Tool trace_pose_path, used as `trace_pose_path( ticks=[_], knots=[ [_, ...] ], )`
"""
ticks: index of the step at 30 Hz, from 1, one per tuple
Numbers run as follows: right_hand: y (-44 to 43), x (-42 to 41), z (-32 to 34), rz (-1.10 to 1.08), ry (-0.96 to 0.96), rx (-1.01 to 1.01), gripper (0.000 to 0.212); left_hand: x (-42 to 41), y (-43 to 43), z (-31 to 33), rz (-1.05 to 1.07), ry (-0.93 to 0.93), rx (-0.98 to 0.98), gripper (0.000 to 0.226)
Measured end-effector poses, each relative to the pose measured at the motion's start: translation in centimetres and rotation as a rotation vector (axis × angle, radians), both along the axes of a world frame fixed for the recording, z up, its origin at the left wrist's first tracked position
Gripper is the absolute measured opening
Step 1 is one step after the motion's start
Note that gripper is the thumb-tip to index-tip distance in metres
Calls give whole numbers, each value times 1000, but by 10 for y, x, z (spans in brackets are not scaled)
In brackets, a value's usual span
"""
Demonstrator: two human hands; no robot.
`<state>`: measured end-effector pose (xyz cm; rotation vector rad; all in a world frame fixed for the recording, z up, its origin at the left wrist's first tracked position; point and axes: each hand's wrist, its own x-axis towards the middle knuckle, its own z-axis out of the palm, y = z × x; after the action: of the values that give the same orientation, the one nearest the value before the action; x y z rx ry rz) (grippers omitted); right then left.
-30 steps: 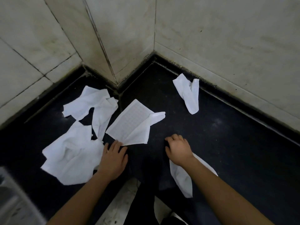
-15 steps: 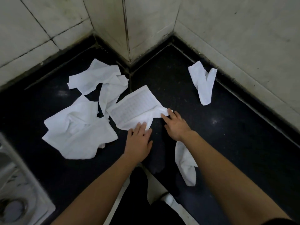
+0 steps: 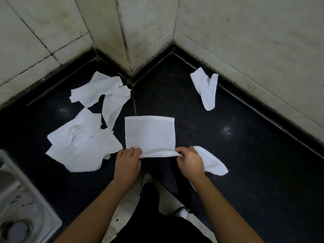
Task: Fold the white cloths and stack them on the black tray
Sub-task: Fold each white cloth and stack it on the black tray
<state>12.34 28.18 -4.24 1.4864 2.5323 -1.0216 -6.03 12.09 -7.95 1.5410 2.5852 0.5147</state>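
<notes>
My left hand (image 3: 128, 162) and right hand (image 3: 190, 161) each pinch a near corner of the flat cloth (image 3: 149, 133), fingers curled, lifting its near edge a little off the black bench (image 3: 245, 155) while the rest lies spread. A rumpled cloth (image 3: 213, 163) pokes out from under my right hand. A crumpled heap (image 3: 82, 146) lies just left; a twisted cloth (image 3: 205, 88) sits by the far wall.
</notes>
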Motion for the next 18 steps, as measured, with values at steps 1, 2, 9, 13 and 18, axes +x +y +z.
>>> trace_pose_path(
  ticks=[1,2,9,13,18],
  knots=[
    [-1,2,3,-1,11,-13,28,1,0,5,1,-21,10,23],
    [-1,4,7,-3,24,-28,24,3,2,11,-4,-46,18,22],
    [17,-6,52,36,91,-108,15,-2,35,63,53,-224,131,5],
    [52,-22,77,69,128,-15,17,-34,65,90,12,-197,181,13],
    [107,-40,115,46,220,128,7,-85,99,131,-58,61,194,14]
  ],
)
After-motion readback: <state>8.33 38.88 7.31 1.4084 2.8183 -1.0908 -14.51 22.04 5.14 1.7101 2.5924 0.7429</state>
